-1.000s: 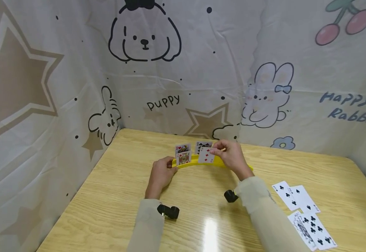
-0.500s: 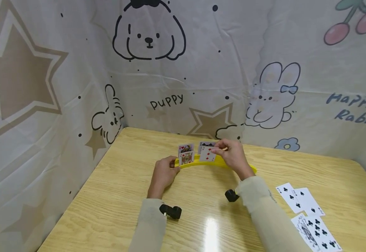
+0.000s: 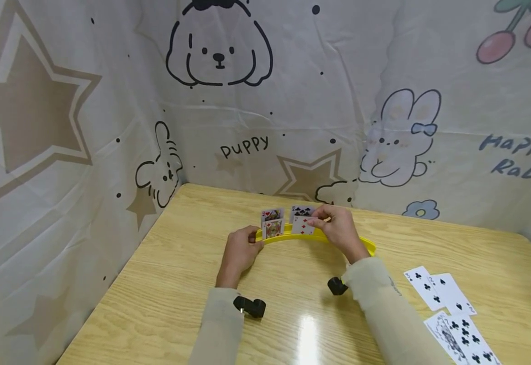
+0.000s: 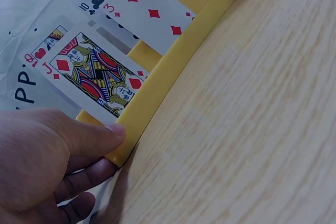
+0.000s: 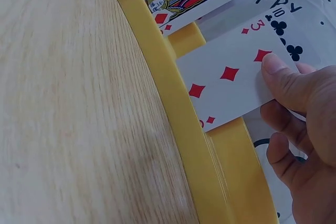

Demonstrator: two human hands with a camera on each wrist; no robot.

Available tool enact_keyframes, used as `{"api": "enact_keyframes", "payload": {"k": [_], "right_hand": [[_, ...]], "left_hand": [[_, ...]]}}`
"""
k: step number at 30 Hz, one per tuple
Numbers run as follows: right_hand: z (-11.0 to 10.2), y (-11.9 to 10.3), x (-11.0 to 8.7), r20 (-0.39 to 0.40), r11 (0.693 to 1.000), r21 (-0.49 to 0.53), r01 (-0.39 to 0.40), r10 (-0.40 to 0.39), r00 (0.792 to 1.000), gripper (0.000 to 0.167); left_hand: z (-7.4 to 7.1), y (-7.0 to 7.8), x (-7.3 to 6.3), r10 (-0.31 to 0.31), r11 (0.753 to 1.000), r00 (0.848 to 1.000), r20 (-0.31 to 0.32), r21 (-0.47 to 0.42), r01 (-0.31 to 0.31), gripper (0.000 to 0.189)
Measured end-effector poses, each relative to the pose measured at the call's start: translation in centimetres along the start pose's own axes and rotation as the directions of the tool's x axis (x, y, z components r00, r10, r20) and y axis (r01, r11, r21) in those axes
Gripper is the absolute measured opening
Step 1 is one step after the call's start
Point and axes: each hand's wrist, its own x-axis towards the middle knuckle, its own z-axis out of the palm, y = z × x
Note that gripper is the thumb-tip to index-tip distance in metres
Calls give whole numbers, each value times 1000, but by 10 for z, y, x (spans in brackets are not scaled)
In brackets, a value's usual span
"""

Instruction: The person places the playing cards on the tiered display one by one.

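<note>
Nearest, just right of the right sleeve [image 3: 384, 309], four loose cards lie on the bench [image 3: 155, 304]: a clubs number card [image 3: 472, 342] lapping a card with a grey figure [image 3: 443, 329], then the three of clubs [image 3: 425, 287] overlapping the two of spades [image 3: 453, 295]. Judging by how things lie, these four are outside the loading so far.

Farther in, the left hand [image 3: 239, 249] pinches the left end of the yellow curved card holder [image 5: 169, 87], thumb on its front rail. The right hand [image 3: 340, 230] pinches the three of diamonds [image 5: 229, 85] near its upper right corner; the card's lower edge meets the front rail, though whether it is fully seated I cannot tell. To its left, the jack of diamonds [image 4: 97, 72] stands unheld in the front row.

Behind these, the queen of hearts [image 4: 41, 52] and ten of clubs [image 5: 287, 39] rise in the back row. So three cards appear placed, with the fourth nearly in.

Bare holder runs to the right of the three, partly hidden by the hand. Beyond, a narrow strip of wood reaches the far edge, where printed cloth [image 3: 247, 116] hangs; the wider room lies between the sleeves.
</note>
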Motion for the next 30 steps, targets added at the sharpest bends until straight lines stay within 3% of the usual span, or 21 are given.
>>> {"api": "enact_keyframes", "payload": {"k": [6,15,30], "right_hand": [[-1,-1,1,-6,1000,11,14,-14,1000,8],[-1,0,-2,12,1000,8,-29,29,999,11],[-21,7,-19,38,996,-20,-82,83,996,23]], "left_hand": [[-1,1,3,14,1000,1000,-4,1,-14,36],[0,0,0,13,1000,1000,-3,-1,-13,35],[2,-2,0,5,1000,1000,-4,5,-5,37]]}}
